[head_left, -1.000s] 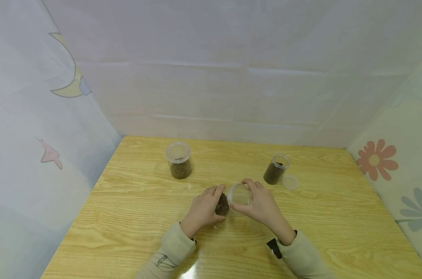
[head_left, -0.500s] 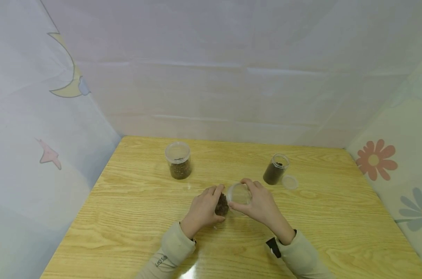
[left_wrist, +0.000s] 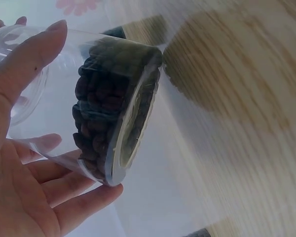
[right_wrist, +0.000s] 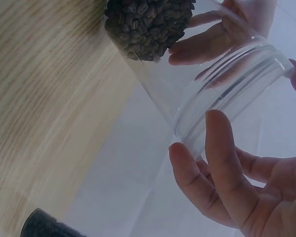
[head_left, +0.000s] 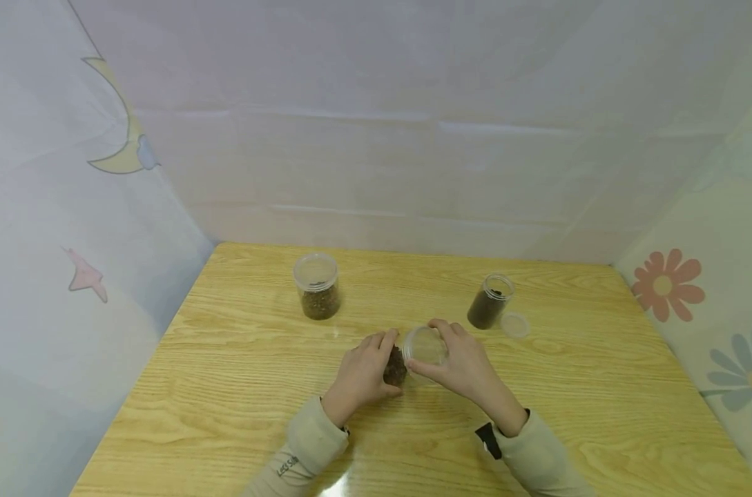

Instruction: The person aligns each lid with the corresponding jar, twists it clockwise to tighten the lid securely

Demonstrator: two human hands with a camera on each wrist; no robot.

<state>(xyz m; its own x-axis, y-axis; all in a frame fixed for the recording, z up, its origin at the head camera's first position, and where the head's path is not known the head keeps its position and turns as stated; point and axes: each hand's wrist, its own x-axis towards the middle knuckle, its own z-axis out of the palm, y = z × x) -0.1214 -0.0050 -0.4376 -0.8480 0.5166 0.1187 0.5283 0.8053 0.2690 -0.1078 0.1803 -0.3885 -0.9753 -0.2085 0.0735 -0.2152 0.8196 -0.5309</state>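
A clear plastic jar (left_wrist: 66, 118) stands upright on the table between both hands, with dark coffee beans (right_wrist: 148, 27) heaped in its lower part. My left hand (head_left: 361, 373) grips the jar low on its left side, thumb on one side and fingers on the other, partly hiding the beans. At the jar's top, my right hand (head_left: 465, 362) holds the clear round lid (head_left: 427, 346), its fingertips and thumb on opposite sides of the ridged rim.
A wide clear jar (head_left: 317, 298) with brown grains stands at the back left. At the back right is a narrower jar (head_left: 486, 309) with dark contents and no lid on it; a small clear lid (head_left: 515, 324) lies beside it on the wooden table (head_left: 239, 373).
Both hands keep their places on the jar and its lid, and the other jars stay put. The whole head view has shifted very slightly.
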